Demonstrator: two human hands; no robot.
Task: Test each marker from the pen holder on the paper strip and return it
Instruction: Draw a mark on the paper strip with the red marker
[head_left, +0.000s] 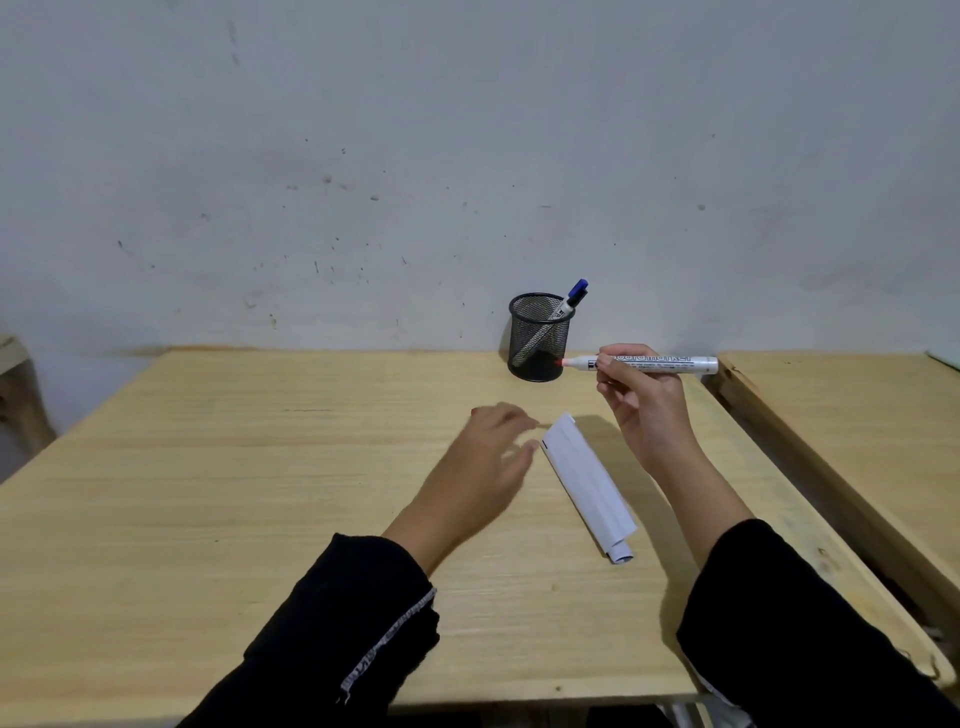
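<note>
My right hand (641, 400) pinches the uncapped red marker (644, 364) above the strip (584, 480); my left hand (491, 457), blurred, fingers spread, hovers beside it

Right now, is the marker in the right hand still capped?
No, the marker held by the right hand shows a bare red tip pointing toward the pen holder.
</note>
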